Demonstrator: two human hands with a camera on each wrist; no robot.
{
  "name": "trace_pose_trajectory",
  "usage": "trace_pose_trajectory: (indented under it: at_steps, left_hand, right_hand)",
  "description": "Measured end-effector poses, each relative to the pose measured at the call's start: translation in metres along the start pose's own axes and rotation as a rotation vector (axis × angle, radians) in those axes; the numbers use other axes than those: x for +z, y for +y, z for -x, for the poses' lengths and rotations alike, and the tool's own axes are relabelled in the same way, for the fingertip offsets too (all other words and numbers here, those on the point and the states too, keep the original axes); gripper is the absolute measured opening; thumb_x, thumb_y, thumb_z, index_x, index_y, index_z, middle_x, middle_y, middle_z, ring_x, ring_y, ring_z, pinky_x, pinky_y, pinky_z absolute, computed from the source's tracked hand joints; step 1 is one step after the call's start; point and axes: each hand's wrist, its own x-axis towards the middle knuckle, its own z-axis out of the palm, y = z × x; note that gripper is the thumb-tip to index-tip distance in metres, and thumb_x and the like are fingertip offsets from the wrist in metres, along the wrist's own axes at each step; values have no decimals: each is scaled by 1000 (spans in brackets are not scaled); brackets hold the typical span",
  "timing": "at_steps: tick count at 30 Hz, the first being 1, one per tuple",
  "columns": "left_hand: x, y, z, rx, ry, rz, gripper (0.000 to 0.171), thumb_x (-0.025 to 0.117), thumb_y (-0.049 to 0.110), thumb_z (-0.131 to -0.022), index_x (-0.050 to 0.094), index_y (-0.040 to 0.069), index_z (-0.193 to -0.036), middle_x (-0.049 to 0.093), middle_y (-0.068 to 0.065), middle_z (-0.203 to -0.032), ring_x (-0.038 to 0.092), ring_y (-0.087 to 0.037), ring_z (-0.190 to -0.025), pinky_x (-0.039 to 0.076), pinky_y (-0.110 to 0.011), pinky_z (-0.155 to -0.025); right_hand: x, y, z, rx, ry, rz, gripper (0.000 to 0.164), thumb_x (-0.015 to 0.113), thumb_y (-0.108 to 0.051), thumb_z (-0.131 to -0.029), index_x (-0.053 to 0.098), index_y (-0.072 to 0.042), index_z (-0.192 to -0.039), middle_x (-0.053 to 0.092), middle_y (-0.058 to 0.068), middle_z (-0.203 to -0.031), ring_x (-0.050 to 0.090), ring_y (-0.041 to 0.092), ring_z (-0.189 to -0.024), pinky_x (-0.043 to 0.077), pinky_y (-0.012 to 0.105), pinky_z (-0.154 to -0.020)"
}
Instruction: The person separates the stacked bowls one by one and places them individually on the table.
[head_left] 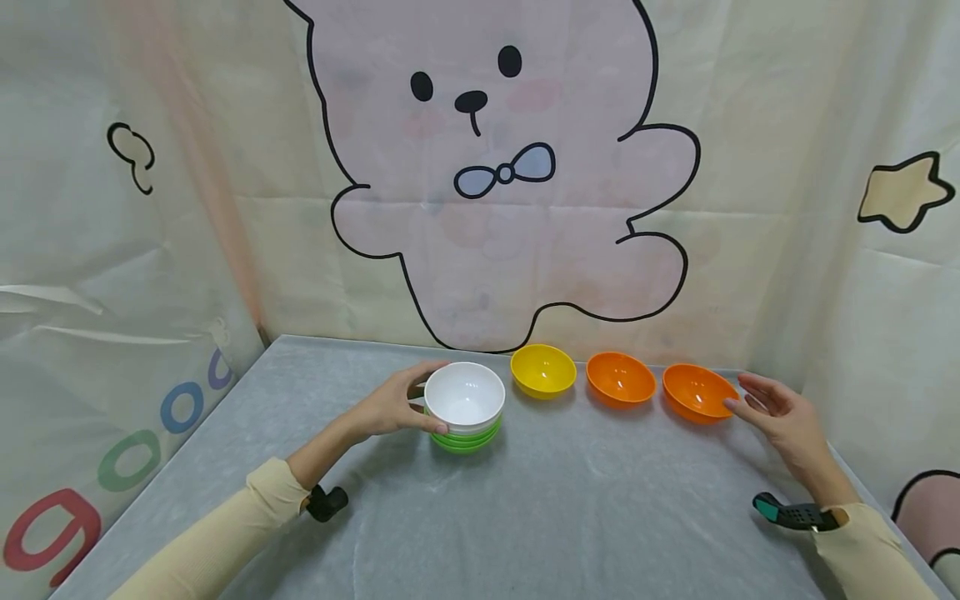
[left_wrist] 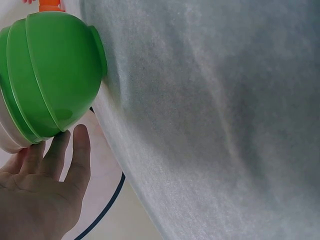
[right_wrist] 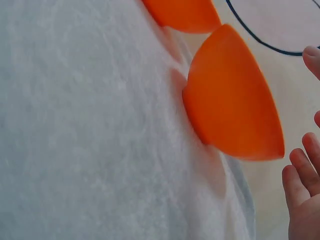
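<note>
In the head view, a white bowl (head_left: pixel 465 396) tops a stack of green bowls (head_left: pixel 467 443) left of the table's middle. My left hand (head_left: pixel 390 404) grips the white bowl from its left side, thumb at the front and fingers behind. Seen in the left wrist view, the fingertips touch the stack near the rims of the green bowls (left_wrist: pixel 65 70). My right hand (head_left: pixel 776 417) is at the right edge of the rightmost orange bowl (head_left: pixel 699 393), fingers spread and relaxed. The right wrist view shows a small gap between those fingers and the orange bowl (right_wrist: pixel 232 100).
Another orange bowl (head_left: pixel 620 379) and a yellow bowl (head_left: pixel 543 372) stand in a row along the back of the grey cloth-covered table (head_left: pixel 570 517). Right behind the table hangs a printed curtain (head_left: pixel 750 275) with a bear drawing.
</note>
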Motion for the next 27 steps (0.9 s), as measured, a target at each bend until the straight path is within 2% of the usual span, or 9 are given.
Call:
trace_pose_trajectory:
  at_steps: [5,12,15,21,24,27]
  left_hand:
    - [0,0,0,4,0,6,93,91,15,-79,39,9,-156,48,-12,-147,46,-36,-135,53,-45,-97]
    - [0,1,0,-1,1,3,93,91,16,-79,39,9,-156,48,-12,-147,46,-37,-135,52,-47,-97]
    - [0,0,0,-6,-3,0,93,91,16,-79,38,10,-156,48,-11,-147,46,-36,-135,53,-47,-96]
    - [0,0,0,-6,-6,0,94,91,16,-79,38,10,-156,48,-11,-147,46,-37,-135,53,-47,-96]
    - [0,1,0,-3,-5,1,94,91,16,-79,38,9,-156,48,-12,-147,46,-37,-135,53,-47,-96]
    - [0,1,0,-3,-5,1,94,91,15,-78,38,9,-156,48,-12,-147,47,-37,-135,53,-46,-96]
  right_hand:
    - [8,-11,2,-33,10,60,46,74,-4,-94,59,-3,-137,60,-13,-125,56,-3,-113,45,8,-86]
    - [23,-23,2,-105,-25,121,49,74,-4,-94,55,7,-138,59,8,-133,56,4,-117,45,10,-90]
    - [28,-27,1,-116,-36,135,49,75,-5,-93,56,7,-137,59,12,-134,57,5,-116,46,11,-91]
    - [41,-36,0,-168,-84,69,48,75,4,-91,55,12,-134,61,8,-132,58,5,-117,46,14,-94]
    - [48,-40,-1,-195,-132,22,48,72,9,-90,54,14,-134,61,12,-132,58,8,-120,45,16,-96]
    - [56,-44,-2,-193,-159,1,46,73,8,-91,55,13,-133,60,20,-132,59,13,-121,46,18,-98]
